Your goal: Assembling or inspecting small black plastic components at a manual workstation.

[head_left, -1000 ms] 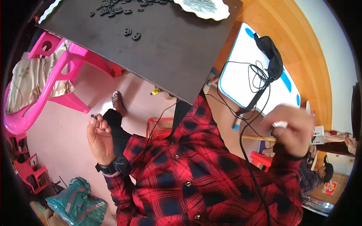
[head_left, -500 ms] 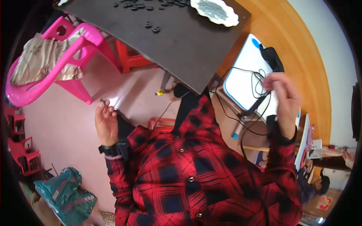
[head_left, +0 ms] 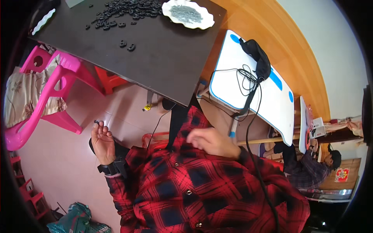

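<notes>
My left hand (head_left: pixel 103 145) is raised at the left, palm up, with its fingers curled. A small black plastic piece (head_left: pixel 97 122) is pinched at its fingertips. My right hand (head_left: pixel 213 143) is in front of my shirt, holding no visible object. Its fingers are bent and smeared by motion, so their grip is unclear. On the dark table (head_left: pixel 163 64) lies a heap of small black plastic pieces (head_left: pixel 130 9). Two black pieces with round holes (head_left: pixel 127 46) sit apart, nearer to me. A white scalloped dish (head_left: pixel 210 22) beside the heap holds many tiny grey bits.
To the right, a low white folding table (head_left: pixel 229 83) bears a black pouch (head_left: pixel 259 58) and a coiled black cable (head_left: pixel 245 75). A pink chair (head_left: pixel 54 83) with a patterned cushion is at left. A green bag (head_left: pixel 74 219) lies on the floor. Another person (head_left: pixel 307 167) sits far right.
My right hand has left the cable over the white table and come in front of my shirt. My left hand still pinches its piece. The view has shifted, showing more of the table.
</notes>
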